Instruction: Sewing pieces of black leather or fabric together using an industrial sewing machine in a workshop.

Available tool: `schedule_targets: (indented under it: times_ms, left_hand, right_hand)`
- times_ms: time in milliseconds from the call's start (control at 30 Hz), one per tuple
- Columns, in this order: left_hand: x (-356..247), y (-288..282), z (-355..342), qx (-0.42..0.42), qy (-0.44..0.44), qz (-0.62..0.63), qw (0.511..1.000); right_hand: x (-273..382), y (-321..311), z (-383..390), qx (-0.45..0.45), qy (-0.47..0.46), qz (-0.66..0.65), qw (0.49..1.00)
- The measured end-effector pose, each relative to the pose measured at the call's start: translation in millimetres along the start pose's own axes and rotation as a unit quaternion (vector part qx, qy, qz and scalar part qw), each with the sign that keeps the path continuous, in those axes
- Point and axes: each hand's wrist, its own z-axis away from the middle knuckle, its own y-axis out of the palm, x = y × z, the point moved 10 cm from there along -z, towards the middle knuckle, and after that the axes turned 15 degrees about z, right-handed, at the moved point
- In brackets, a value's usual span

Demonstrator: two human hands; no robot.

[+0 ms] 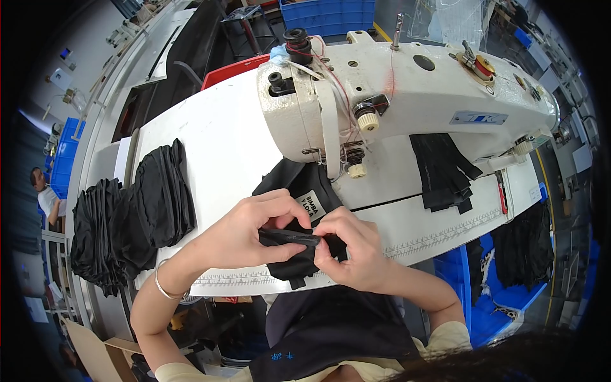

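Both my hands work on a piece of black fabric [296, 175] lying on the white table in front of the sewing machine [375, 83]. A pale printed label [310, 205] sits on the fabric, just beyond my fingers. My left hand [264, 229] pinches a folded edge of the cloth between thumb and fingers. Close beside it, my right hand [347, 248] pinches the end of the same fold. The fabric's far end reaches under the machine's needle area. Its near end lies over the ruler tape along the table's front edge.
Stacks of black fabric pieces [159, 194] lie at the left. Black strips [442, 172] rest under the machine's arm, near a red-handled tool [502, 192]. A blue bin [503, 286] holds more black cloth at lower right. A red tray [232, 70] stands behind the table. Another person [48, 197] is far left.
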Motion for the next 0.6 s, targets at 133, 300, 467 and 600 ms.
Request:
schedule_targets:
  times_ms: [133, 300, 467, 600]
  left_hand:
    - [-8.3, -3.2, 4.2, -0.021, 0.090, 0.071, 0.993]
    - [-11.2, -4.6, 7.0, -0.006, 0.113, 0.078, 0.991]
    - [-6.7, 4.5, 6.4, 0.059, 0.117, 0.059, 0.990]
    - [-18.5, -2.0, 5.8, 0.011, 0.146, 0.022, 0.989]
  right_hand:
    - [-4.3, -1.2, 0.9, 0.006, 0.027, -0.021, 0.999]
    - [-10.6, 2.1, 1.2, 0.032, 0.062, -0.045, 0.997]
    - [-31.5, 13.0, 7.7, 0.077, 0.175, -0.112, 0.975]
    - [-21.0, 1.9, 2.3, 0.050, 0.105, -0.106, 0.988]
